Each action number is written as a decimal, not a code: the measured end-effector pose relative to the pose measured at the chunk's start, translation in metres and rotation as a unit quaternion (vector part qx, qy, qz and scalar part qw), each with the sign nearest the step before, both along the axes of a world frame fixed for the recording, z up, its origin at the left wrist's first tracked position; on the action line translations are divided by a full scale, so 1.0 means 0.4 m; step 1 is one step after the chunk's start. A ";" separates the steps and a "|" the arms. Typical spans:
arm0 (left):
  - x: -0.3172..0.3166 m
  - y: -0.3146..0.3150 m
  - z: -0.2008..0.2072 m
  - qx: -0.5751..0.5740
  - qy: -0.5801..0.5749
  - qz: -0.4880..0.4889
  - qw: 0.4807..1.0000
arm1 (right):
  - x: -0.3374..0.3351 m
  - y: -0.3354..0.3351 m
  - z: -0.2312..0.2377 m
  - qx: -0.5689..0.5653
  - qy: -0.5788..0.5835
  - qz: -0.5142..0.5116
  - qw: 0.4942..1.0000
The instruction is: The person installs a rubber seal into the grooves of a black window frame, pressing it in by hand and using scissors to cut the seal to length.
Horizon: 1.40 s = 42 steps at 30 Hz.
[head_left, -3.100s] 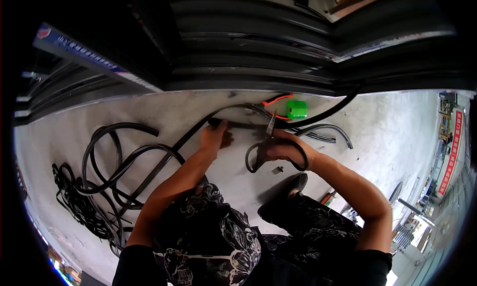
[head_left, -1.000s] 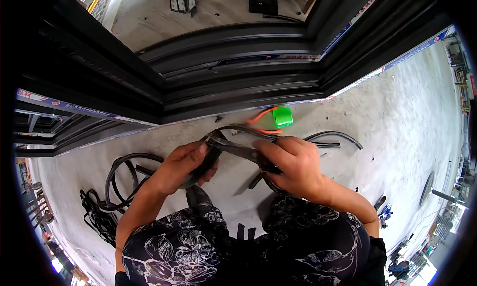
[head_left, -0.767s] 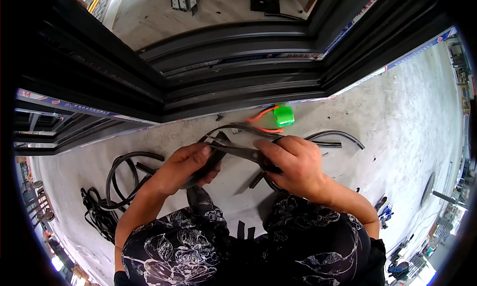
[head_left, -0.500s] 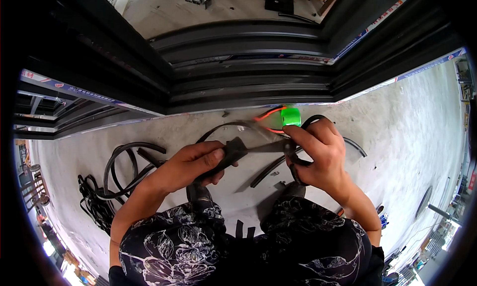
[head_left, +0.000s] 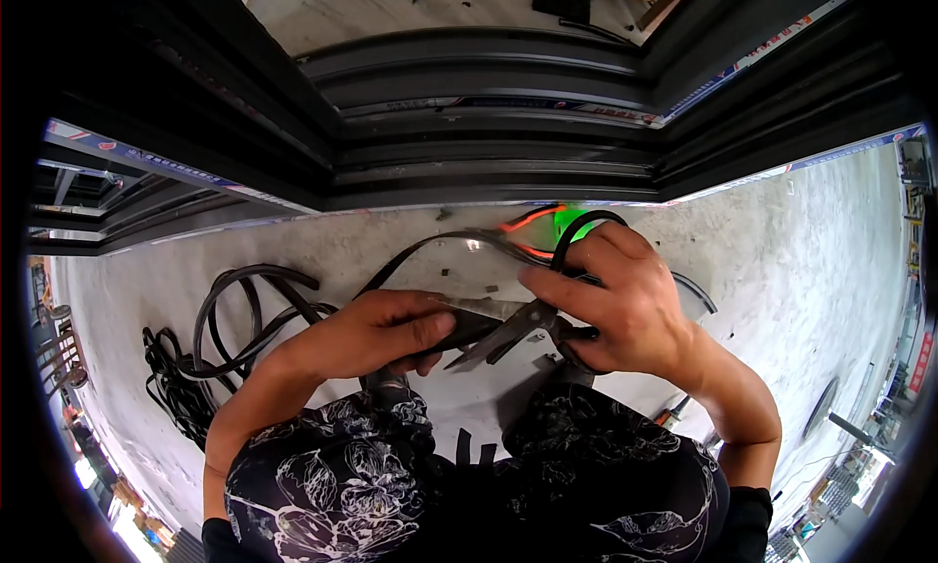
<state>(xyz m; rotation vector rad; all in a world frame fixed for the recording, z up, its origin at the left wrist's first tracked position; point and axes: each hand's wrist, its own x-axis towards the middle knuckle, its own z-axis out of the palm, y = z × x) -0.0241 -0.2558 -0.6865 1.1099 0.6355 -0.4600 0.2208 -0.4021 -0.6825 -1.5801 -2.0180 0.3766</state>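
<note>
Scissors [head_left: 535, 317] now spread at black rubber strip [head_left: 465, 330]; right hand [head_left: 630, 294] grasps handles [head_left: 560, 252], left hand [head_left: 386, 333] pinches strip.

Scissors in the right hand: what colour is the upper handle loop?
Black; the upper handle loop shows best in the head view.

A pale grey concrete floor [head_left: 821, 240] is overlaid at the left by loose loops of thick black rubbery strip [head_left: 283, 272], beside which a tangle of thin black cord [head_left: 174, 382] is heaped. Farther forward, orange-and-black tool handles [head_left: 531, 218] and a bright green rounded object [head_left: 568, 227], partly hidden, are set side by side. Small dark scraps [head_left: 446, 272] are scattered nearer.
</note>
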 end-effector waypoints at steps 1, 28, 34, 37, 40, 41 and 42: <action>-0.001 -0.001 0.004 -0.011 0.000 0.007 1.000 | 0.000 0.003 -0.001 0.000 0.007 0.005 1.000; -0.035 -0.023 0.025 -0.029 -0.048 0.037 0.998 | -0.026 -0.011 -0.050 -0.046 0.051 0.072 0.995; -0.047 -0.021 0.001 -0.069 -0.063 0.050 0.994 | -0.038 -0.019 -0.079 -0.025 0.044 0.073 0.996; -0.035 -0.018 0.020 -0.068 -0.019 0.066 0.995 | -0.038 -0.013 -0.079 -0.009 0.049 0.077 0.996; -0.046 -0.017 0.003 -0.076 -0.047 0.080 0.993 | -0.044 -0.005 -0.078 0.005 0.055 0.072 0.996; -0.044 -0.017 0.001 -0.082 -0.056 0.091 0.991 | -0.045 -0.003 -0.078 0.009 0.056 0.069 0.996; -0.043 -0.018 0.000 -0.089 -0.066 0.101 0.989 | -0.046 0.000 -0.079 0.014 0.056 0.066 0.996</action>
